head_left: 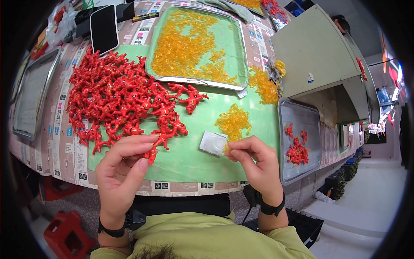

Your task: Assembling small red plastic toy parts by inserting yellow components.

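Observation:
My left hand (117,170) pinches a small red plastic figure (152,155) between thumb and fingers, at the near edge of a big heap of similar red figures (123,97). My right hand (258,162) is closed in a pinch beside a small round white container (214,142) on a square base. A tiny translucent yellow piece (226,148) shows at its fingertips. Just beyond the container lies a small pile of yellow pieces (233,122). All of this rests on a green sheet (194,166) covering the table.
A green-lined tray (236,52) of yellow pieces stands at the back. To the right, a grey metal tray (311,155) holds several red figures, below a beige cabinet (315,52). A phone (104,31) stands at the back left, near another metal tray (36,97).

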The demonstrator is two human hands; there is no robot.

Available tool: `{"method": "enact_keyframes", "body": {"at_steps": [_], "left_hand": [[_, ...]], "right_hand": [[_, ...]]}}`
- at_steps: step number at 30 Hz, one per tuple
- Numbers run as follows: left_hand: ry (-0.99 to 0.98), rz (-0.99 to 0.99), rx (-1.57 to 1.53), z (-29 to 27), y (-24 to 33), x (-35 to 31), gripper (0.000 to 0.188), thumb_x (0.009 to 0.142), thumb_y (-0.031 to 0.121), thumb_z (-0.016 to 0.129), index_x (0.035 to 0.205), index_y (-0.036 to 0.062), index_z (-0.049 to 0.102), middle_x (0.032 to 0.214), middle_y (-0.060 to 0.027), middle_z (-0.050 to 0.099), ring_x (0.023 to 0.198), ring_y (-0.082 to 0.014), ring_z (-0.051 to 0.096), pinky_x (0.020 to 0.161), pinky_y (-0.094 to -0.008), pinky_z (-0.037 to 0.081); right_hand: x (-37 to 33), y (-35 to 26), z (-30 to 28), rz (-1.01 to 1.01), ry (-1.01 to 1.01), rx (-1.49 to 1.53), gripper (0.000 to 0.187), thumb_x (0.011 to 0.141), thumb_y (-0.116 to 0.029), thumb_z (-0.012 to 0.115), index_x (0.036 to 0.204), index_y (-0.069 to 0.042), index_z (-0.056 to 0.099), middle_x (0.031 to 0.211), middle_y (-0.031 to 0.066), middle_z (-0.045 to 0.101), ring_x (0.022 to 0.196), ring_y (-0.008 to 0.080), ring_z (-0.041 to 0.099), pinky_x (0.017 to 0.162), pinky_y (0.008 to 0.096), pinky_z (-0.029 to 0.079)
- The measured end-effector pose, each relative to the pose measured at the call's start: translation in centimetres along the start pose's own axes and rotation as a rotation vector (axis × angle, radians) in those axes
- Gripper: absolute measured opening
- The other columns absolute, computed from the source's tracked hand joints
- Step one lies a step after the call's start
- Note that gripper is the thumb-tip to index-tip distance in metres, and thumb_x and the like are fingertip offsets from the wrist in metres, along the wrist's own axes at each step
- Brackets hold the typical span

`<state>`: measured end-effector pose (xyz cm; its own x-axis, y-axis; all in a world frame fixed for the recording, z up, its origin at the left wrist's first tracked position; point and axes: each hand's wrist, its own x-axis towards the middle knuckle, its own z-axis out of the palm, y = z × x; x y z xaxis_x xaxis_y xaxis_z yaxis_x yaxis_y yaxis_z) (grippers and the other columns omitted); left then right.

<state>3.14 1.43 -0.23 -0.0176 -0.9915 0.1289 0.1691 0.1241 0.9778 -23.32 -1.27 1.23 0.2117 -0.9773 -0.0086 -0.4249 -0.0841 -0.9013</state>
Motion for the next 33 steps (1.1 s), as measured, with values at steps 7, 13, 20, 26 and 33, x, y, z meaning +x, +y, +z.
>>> {"method": "enact_keyframes", "body": {"at_steps": [7,13,20,26,33], "left_hand": [[0.001,-0.009,-0.015,0.2,0.1,-0.1,0.022,0.086,-0.007,0.053,0.107,-0.0036,0.059,0.116,-0.0177,0.057,0.106,-0.0184,0.056,0.088,-0.0272,0.044],[-0.08,0.042,-0.042,1.3,-0.1,0.1,0.022,0.086,-0.007,0.053,0.106,-0.0029,0.061,0.115,-0.0167,0.057,0.106,-0.0194,0.056,0.089,-0.0285,0.045],[-0.092,-0.056,-0.34,3.8,0.3,0.3,0.017,0.087,0.001,0.057,0.103,-0.0012,0.054,0.112,-0.02,0.058,0.107,-0.0246,0.057,0.092,-0.0358,0.046],[-0.135,-0.04,-0.34,3.3,-0.2,0.1,0.018,0.085,-0.001,0.059,0.102,0.001,0.052,0.113,-0.0208,0.057,0.108,-0.0252,0.057,0.092,-0.0377,0.047],[-0.138,0.018,-0.26,2.9,-0.4,0.0,0.014,0.084,-0.002,0.061,0.097,0.0015,0.057,0.11,-0.0209,0.058,0.105,-0.0256,0.058,0.09,-0.0371,0.048]], "right_hand": [[-0.7,0.2,0.0,0.028,0.018,0.048,0.011,0.084,0.006,0.057,0.094,0.003,0.061,0.08,0.01,0.067,0.076,0.0156,0.067,0.068,0.0257,0.052],[-1.1,-1.3,0.1,0.02,0.013,0.29,0.012,0.087,0.004,0.056,0.098,0.003,0.06,0.085,0.0106,0.066,0.08,0.0157,0.066,0.069,0.0255,0.053],[-1.0,-4.2,2.4,-0.013,-0.231,0.816,0.015,0.091,-0.001,0.054,0.106,0.003,0.054,0.091,0.012,0.064,0.083,0.015,0.064,0.072,0.0252,0.053],[-0.5,-4.2,3.8,-0.021,-0.24,0.806,0.014,0.092,-0.002,0.054,0.105,0.002,0.054,0.09,0.0102,0.063,0.083,0.0135,0.063,0.072,0.0246,0.053],[-0.5,-4.4,4.8,-0.039,-0.191,0.771,0.013,0.091,0.002,0.052,0.104,0.003,0.054,0.086,0.0098,0.061,0.081,0.0135,0.063,0.07,0.0243,0.053]]}}
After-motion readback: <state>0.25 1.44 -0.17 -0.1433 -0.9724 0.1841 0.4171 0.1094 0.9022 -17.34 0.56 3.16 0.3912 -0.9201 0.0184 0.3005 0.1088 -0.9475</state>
